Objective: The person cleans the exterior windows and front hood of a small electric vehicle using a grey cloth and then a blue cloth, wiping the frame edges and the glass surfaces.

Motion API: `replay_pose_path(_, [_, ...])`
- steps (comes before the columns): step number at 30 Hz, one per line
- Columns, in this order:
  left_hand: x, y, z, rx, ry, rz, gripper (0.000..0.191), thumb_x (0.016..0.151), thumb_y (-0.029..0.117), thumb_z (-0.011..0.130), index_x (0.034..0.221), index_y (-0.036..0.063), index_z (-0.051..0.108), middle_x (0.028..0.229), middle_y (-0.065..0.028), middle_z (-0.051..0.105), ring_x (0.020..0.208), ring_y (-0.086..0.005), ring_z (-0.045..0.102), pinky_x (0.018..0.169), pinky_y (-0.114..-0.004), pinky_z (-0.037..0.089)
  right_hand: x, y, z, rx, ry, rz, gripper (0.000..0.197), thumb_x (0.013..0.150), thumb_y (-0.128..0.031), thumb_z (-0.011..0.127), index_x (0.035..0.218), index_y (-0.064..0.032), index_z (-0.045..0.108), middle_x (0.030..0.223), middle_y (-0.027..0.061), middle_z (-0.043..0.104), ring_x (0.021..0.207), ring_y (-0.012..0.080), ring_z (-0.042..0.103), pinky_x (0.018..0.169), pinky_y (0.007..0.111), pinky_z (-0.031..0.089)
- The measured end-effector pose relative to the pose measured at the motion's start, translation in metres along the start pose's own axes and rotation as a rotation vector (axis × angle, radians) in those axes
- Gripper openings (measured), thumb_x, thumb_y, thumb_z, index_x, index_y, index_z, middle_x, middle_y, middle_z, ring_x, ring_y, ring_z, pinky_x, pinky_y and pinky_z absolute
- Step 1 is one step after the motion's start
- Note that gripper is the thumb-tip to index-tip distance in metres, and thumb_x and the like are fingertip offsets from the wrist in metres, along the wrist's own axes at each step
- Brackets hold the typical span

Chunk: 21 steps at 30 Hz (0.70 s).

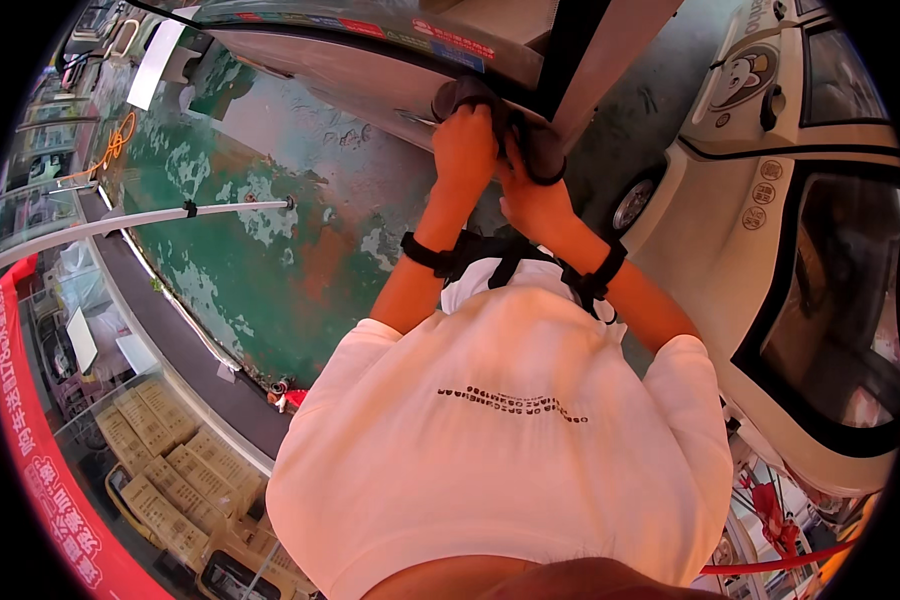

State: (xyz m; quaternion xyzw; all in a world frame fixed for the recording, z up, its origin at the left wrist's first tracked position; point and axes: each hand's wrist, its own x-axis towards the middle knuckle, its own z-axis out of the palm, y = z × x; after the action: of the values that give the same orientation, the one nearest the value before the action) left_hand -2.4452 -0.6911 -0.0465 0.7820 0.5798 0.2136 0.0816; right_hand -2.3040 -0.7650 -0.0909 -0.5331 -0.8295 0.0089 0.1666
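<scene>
Both my hands are close together in front of a pale panel [337, 82] with glass above it. My left hand [465, 146] has its fingers curled around a dark, soft-looking item [476, 91], perhaps fabric; its exact kind is unclear. Just to the right, my right hand [536, 202] pinches the item's lower part, where a black loop [551, 178] hangs by the fingers. Part of the item is hidden behind my fingers. Black bands circle my left wrist [436, 256] and my right wrist [604, 274].
A beige vehicle [690, 232] stands close on my right. To the left, a white pole [142, 220] reaches over the worn green floor [285, 300]. Stacked cardboard boxes [169, 480] sit behind glass at lower left, beside a red banner [37, 450] bearing writing.
</scene>
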Motion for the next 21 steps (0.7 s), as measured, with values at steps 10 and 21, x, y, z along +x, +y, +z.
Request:
replay_pose_path(10, [-0.044,0.011,0.045,-0.506,0.157,0.195,0.038,0.074,-0.003,0.061,0.111,0.0042,0.062,0.135,-0.0307,0.037,0.129,-0.0515,0.034,0.104,-0.054,0.037,-0.036,0.062,-0.031,-0.176,0.134,-0.074,0.049,0.078,-0.018,0.068,0.124,-0.0034,0.059,0.146,0.0135,0.045,0.133,0.0368,0.045,0.108,0.048,0.041])
replay_pose_path(21, [0.009,-0.154,0.006,-0.354,0.138,0.169,0.041,0.080,0.003,0.057,0.119,-0.0070,0.049,0.124,-0.0345,0.045,0.118,-0.0519,0.044,0.101,-0.054,0.039,0.031,0.022,-0.046,-0.178,0.430,-0.088,0.038,0.078,-0.014,0.067,0.115,-0.0098,0.064,0.134,0.0081,0.056,0.121,0.0276,0.058,0.099,0.042,0.048])
